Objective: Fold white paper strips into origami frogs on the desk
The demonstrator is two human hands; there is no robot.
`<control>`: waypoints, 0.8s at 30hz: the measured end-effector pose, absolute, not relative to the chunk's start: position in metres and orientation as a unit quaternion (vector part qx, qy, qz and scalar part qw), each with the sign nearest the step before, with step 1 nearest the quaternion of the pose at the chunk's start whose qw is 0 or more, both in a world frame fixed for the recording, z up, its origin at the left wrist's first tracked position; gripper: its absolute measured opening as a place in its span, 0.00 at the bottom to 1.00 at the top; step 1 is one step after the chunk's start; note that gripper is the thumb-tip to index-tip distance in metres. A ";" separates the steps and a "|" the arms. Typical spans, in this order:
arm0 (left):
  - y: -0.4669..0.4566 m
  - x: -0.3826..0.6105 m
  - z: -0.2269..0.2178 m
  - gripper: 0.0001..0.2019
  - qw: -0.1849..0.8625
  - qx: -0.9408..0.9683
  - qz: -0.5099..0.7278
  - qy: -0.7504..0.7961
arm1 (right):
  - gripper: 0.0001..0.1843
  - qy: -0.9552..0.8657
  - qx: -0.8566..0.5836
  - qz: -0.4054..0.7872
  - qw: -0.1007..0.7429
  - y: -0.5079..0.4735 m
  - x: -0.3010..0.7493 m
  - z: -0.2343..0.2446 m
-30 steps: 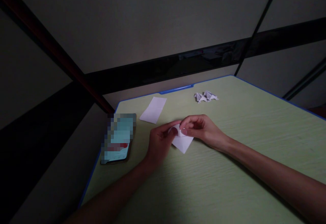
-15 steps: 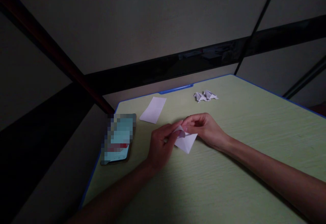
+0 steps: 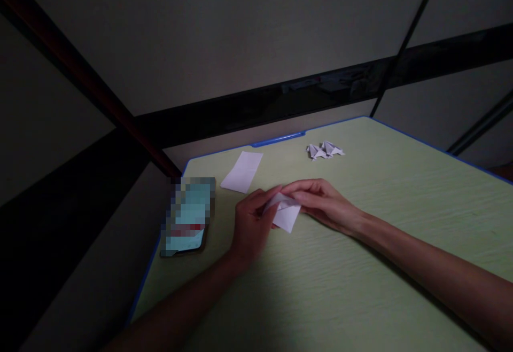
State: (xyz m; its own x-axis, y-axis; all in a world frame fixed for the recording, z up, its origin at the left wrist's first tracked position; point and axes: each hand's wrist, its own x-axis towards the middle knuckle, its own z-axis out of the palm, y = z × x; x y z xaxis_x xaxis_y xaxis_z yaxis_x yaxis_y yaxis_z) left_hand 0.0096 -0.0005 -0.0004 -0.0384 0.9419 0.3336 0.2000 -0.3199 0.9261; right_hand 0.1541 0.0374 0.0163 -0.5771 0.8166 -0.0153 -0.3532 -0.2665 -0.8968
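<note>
A small piece of folded white paper [image 3: 288, 218] is held between both hands above the middle of the table, its pointed lower corner facing me. My left hand [image 3: 253, 226] pinches its left side, thumb on top and fingers behind. From the right, my right hand [image 3: 320, 202] is closed on the paper's upper right edge, its thumb lying over the fold. The far edge of the paper is partly hidden by the fingertips of both hands.
A flat white sheet [image 3: 242, 172] lies beyond my left hand. Two folded paper figures [image 3: 325, 150] sit near the back edge. On the left rests a phone [image 3: 188, 216] with a blurred screen. The pale green table [image 3: 401, 192] has a blue rim, with a panelled wall behind.
The folded paper has turned and shifted slightly up and left in my hands. My right thumb has moved onto its upper right edge, and the curled flap now lies flatter.
</note>
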 end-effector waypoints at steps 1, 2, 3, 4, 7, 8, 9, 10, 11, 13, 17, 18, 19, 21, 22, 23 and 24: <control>0.000 0.009 -0.001 0.14 0.341 0.597 0.547 0.477 | 0.12 -0.480 -0.251 0.750 0.379 0.037 0.154 0.015; 0.001 0.009 -0.002 0.14 0.340 0.593 0.550 0.480 | 0.14 -0.492 -0.254 0.743 0.376 0.037 0.153 0.014; 0.001 0.008 -0.002 0.15 0.335 0.592 0.552 0.482 | 0.14 -0.501 -0.256 0.736 0.376 0.036 0.152 0.013; 0.001 0.008 -0.002 0.15 0.329 0.592 0.554 0.483 | 0.15 -0.506 -0.258 0.731 0.378 0.036 0.152 0.012; 0.000 0.008 -0.001 0.16 0.306 0.595 0.563 0.485 | 0.15 -0.506 -0.262 0.723 0.391 0.033 0.149 0.012; 0.000 0.008 -0.001 0.16 0.299 0.593 0.567 0.487 | 0.15 -0.507 -0.264 0.721 0.392 0.032 0.148 0.012; 0.000 0.008 -0.001 0.15 0.293 0.591 0.570 0.489 | 0.15 -0.511 -0.268 0.716 0.394 0.032 0.148 0.013; 0.000 0.008 -0.001 0.15 0.289 0.590 0.573 0.491 | 0.15 -0.517 -0.272 0.709 0.396 0.031 0.147 0.014; -0.001 0.008 -0.001 0.14 0.287 0.589 0.573 0.492 | 0.14 -0.522 -0.278 0.700 0.399 0.031 0.146 0.014; -0.001 0.008 -0.001 0.14 0.293 0.592 0.569 0.489 | 0.11 -0.524 -0.289 0.687 0.412 0.031 0.145 0.014; -0.001 0.010 -0.001 0.16 0.337 0.606 0.550 0.466 | 0.08 -0.498 -0.305 0.674 0.452 0.034 0.147 0.013; -0.001 0.011 0.000 0.16 0.350 0.607 0.546 0.460 | 0.08 -0.494 -0.311 0.668 0.462 0.035 0.148 0.013; -0.001 0.011 0.002 0.18 0.366 0.602 0.544 0.457 | 0.08 -0.494 -0.319 0.658 0.470 0.035 0.148 0.013; -0.001 0.012 0.004 0.22 0.404 0.573 0.551 0.454 | 0.09 -0.512 -0.335 0.629 0.480 0.036 0.150 0.013; 0.000 0.012 0.005 0.23 0.426 0.548 0.558 0.455 | 0.09 -0.529 -0.342 0.609 0.482 0.036 0.150 0.013; 0.001 0.011 0.005 0.21 0.438 0.526 0.566 0.460 | 0.10 -0.550 -0.348 0.586 0.482 0.036 0.151 0.013; 0.003 0.011 0.006 0.20 0.451 0.506 0.569 0.465 | 0.10 -0.573 -0.353 0.563 0.480 0.035 0.151 0.013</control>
State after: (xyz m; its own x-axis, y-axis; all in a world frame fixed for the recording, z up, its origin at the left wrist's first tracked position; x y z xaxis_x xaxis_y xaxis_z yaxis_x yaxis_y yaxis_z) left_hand 0.0106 0.0027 0.0057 -0.0805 0.9843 0.1570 -0.0424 -0.1607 0.9861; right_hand 0.1506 0.0353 0.0130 -0.2899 0.9447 0.1532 -0.1360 0.1178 -0.9837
